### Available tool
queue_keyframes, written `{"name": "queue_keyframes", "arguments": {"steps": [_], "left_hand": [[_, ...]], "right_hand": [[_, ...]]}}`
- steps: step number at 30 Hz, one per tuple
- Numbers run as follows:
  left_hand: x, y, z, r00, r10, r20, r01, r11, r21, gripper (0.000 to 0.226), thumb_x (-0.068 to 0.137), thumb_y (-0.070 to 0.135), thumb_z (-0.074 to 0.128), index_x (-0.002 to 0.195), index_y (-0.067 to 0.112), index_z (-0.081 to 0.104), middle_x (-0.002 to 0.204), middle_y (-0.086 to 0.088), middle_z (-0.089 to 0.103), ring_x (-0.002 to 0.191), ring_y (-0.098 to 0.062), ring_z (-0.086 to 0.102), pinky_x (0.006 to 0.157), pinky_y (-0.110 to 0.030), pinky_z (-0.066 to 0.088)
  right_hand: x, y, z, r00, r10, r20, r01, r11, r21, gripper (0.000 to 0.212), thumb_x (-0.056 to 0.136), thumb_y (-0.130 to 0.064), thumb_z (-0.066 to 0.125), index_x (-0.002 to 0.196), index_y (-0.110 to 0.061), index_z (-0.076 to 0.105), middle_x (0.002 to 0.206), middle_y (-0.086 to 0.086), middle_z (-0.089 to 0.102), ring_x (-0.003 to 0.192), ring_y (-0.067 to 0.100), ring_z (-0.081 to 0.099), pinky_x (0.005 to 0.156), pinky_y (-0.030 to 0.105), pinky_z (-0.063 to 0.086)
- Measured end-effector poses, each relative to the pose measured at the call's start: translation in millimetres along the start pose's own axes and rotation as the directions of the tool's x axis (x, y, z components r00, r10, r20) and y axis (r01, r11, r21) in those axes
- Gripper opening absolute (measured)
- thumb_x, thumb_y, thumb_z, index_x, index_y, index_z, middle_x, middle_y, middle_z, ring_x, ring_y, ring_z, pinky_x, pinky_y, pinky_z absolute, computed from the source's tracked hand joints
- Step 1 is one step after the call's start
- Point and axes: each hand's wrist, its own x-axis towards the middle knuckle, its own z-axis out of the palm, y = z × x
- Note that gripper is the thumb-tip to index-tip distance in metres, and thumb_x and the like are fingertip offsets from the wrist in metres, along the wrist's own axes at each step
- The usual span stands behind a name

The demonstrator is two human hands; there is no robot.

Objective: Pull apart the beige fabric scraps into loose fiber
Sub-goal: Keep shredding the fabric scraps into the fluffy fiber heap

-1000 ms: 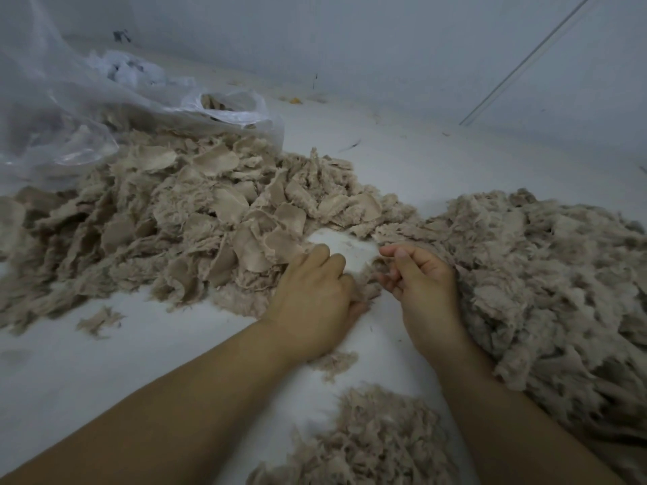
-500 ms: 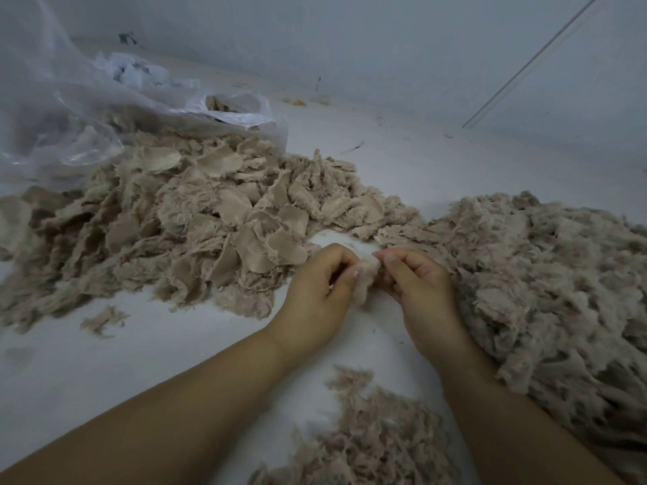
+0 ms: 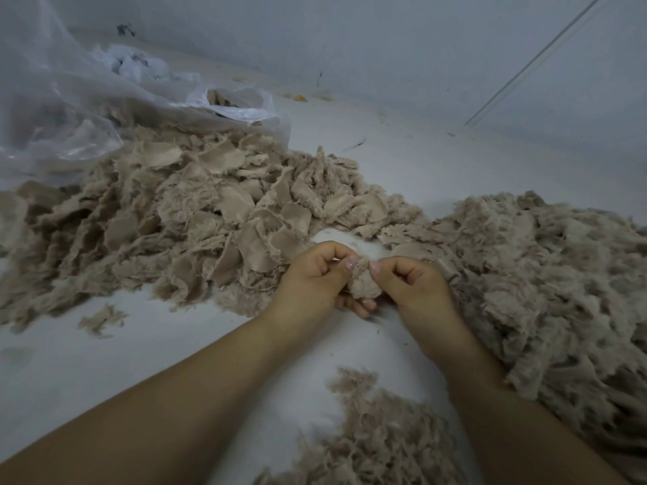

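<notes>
- Two bare forearms are seen, entering from the lower edge of the frame.
- No sleeves are worn as far as the frame shows.
- Left hand (image 3: 311,287) and right hand (image 3: 411,288) are ungloved.
- Short, pale nails are seen on the thumbs.

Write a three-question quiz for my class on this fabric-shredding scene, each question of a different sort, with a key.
1. True or false: both hands pinch the same beige scrap.
2. Multiple choice: where does the heap of whole scraps lie from the left hand?
A. To its left and behind it
B. Under the right arm
C. Inside a box
3. Fill the gap: the clear plastic ____ lies behind that heap.

Key:
1. True: the left hand and the right hand each grip the scrap between thumb and fingers.
2. A. The fluffy loose fiber is piled on the right.
3. bag
</notes>
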Motion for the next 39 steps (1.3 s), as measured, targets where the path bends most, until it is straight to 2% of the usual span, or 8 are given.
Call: {"name": "queue_keyframes", "arguments": {"steps": [5,11,16,24,28,33,36,39], "left_hand": [[-2.6,-0.3,0.6,1.000,0.017,-0.023,-0.016,0.999,0.052,0.010,0.086,0.001,0.065,0.087,0.001,0.055,0.068,-0.023,0.063,0.052,-0.029,0.065,0.051,-0.036,0.058],[-2.9,2.2,0.8,0.989,0.140,-0.053,-0.133,0.984,0.121,0.015,0.089,-0.008,0.060,0.082,0.003,0.067,0.065,-0.009,0.067,0.053,-0.020,0.063,0.049,-0.032,0.057],[-4.1,0.4,2.1,0.976,0.194,-0.098,-0.152,0.933,0.327,0.015,0.088,0.002,0.068,0.078,0.012,0.070,0.054,0.007,0.059,0.045,-0.006,0.049,0.044,-0.018,0.041],[-5.4,-0.3,-2.0,0.933,0.336,-0.127,-0.225,0.823,0.521,0.010,0.084,0.004,0.074,0.076,0.010,0.072,0.058,-0.003,0.061,0.051,-0.010,0.052,0.053,-0.019,0.042],[-8.3,3.4,-2.7,0.737,0.653,0.174,-0.498,0.350,0.794,0.004,0.085,0.004,0.071,0.083,0.005,0.075,0.074,-0.002,0.067,0.067,-0.013,0.059,0.065,-0.018,0.046],[-9.3,-4.3,4.8,0.602,0.595,0.532,-0.593,-0.113,0.797,0.018,0.082,-0.009,0.058,0.082,-0.001,0.073,0.075,-0.015,0.063,0.062,-0.029,0.055,0.051,-0.040,0.047],[-9.3,-3.5,3.7,0.620,0.596,0.510,-0.579,-0.090,0.810,0.023,0.082,-0.005,0.048,0.078,-0.003,0.070,0.075,-0.016,0.060,0.064,-0.030,0.053,0.052,-0.041,0.045],[-10.8,-0.5,-0.7,0.744,0.612,0.266,-0.465,0.189,0.865,0.018,0.081,0.000,0.046,0.070,-0.001,0.061,0.075,-0.013,0.055,0.066,-0.027,0.051,0.055,-0.039,0.044]], "right_hand": [[2.8,4.8,-2.8,0.995,-0.052,-0.090,0.045,0.996,-0.080,0.014,0.091,-0.006,0.067,0.077,-0.007,0.069,0.074,0.034,0.059,0.064,0.030,0.057,0.065,0.043,0.050],[0.7,0.6,-0.5,0.996,-0.078,-0.033,0.074,0.992,-0.101,0.039,0.090,-0.039,0.064,0.074,-0.004,0.071,0.072,0.024,0.067,0.066,0.025,0.061,0.063,0.034,0.051],[1.6,3.3,-3.6,0.994,-0.085,-0.070,0.075,0.989,-0.130,0.022,0.093,-0.015,0.065,0.076,-0.004,0.071,0.082,0.037,0.061,0.071,0.030,0.056,0.072,0.045,0.049],[3.6,3.7,-4.9,0.981,-0.097,-0.169,0.091,0.995,-0.046,0.026,0.095,-0.015,0.063,0.072,-0.020,0.074,0.076,0.014,0.066,0.076,0.028,0.057,0.074,0.035,0.051],[-0.6,-2.3,-0.5,0.992,-0.108,-0.061,0.100,0.987,-0.123,0.045,0.094,-0.044,0.054,0.061,-0.018,0.071,0.058,-0.004,0.062,0.061,0.012,0.058,0.064,0.024,0.049],[-4.7,-4.2,-0.1,0.991,-0.130,0.014,0.131,0.985,-0.113,0.050,0.091,-0.045,0.064,0.053,-0.015,0.051,0.056,0.002,0.039,0.055,0.017,0.037,0.056,0.028,0.034],[-2.2,-2.0,-0.9,0.994,-0.092,-0.053,0.088,0.993,-0.073,0.034,0.095,-0.022,0.062,0.062,-0.018,0.066,0.058,0.003,0.054,0.059,0.014,0.051,0.060,0.031,0.045],[-1.3,-4.0,1.0,0.990,-0.062,-0.127,0.059,0.998,-0.026,0.031,0.099,-0.018,0.056,0.075,-0.013,0.076,0.071,0.012,0.068,0.074,0.021,0.065,0.075,0.040,0.054]]}}
